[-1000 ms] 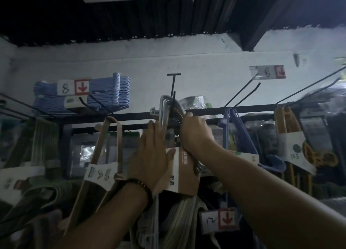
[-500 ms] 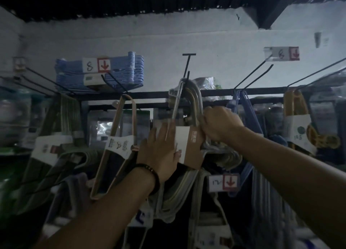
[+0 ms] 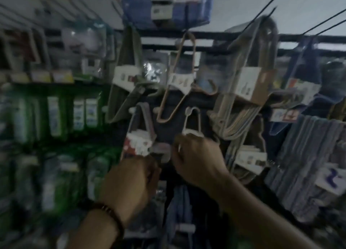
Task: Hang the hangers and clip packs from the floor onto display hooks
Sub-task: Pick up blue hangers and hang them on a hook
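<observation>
Now that the grey hanger pack (image 3: 249,84) hangs on its display hook (image 3: 271,2), seemingly done, the left hand (image 3: 131,183) and right hand (image 3: 198,159) have dropped lower; blur hides whether they grip anything.

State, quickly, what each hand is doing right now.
Left hand: curled below the red-and-white pack; grip cannot be told.
Right hand: closed on the white hanger.

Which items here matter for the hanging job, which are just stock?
Job: left hand; right hand; beige hanger bundle, on its hook; white hanger at right hand; red-white pack at left hand.
Background: green packs; blue hanger stack; pink hanger; grey cloths.
</observation>
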### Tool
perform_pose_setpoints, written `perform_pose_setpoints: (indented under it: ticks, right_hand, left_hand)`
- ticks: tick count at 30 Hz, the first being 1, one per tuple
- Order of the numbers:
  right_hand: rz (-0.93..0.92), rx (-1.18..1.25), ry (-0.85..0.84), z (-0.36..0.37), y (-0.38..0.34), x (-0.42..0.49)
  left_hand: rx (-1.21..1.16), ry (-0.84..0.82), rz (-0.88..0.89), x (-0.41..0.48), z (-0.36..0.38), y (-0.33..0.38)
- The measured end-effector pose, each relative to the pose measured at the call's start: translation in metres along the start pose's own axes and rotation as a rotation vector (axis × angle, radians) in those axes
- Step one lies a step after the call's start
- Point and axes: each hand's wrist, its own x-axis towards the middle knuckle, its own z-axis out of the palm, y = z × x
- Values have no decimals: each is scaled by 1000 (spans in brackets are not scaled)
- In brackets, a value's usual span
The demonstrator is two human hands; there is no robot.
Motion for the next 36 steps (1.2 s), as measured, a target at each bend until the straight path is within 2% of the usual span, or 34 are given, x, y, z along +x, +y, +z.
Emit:
perform_pose_setpoints:
  ticks: [4, 7, 10, 12, 16, 22, 25, 31, 34, 36]
  right_hand:
    - [-70, 158, -238, 90, -93, -70]
    - [-86, 262, -485, 152, -148, -127]
    - [-108, 377, -735, 221, -193, -196]
    - [-184, 371, -901, 267, -217, -237]
    - [-206, 453, -1199, 347, -241, -296]
    - [-177, 504, -1513, 458, -255, -377]
    - [-237, 428, -1661, 532, -257, -440]
    - [-372, 240, -1815, 721, -270, -582]
    - [-510, 134, -1789, 817, -284, -658]
    - [-606, 66, -1706, 874, -290, -713]
  left_hand:
    - [35, -280, -306, -114, 38, -74]
    - [29, -478, -534, -213, 69, -122]
    - [-128, -589, -756, -319, 99, -151]
    - [-159, -643, -877, -382, 120, -167]
    - [-251, -783, -1128, -470, 164, -178]
    - [-319, -736, -1439, -515, 241, -191]
    - [-387, -720, -1557, -545, 300, -204]
    - [-536, -677, -1817, -651, 482, -239]
    - [-561, -765, -1801, -724, 590, -251]
    - [-553, -802, -1810, -770, 658, -262]
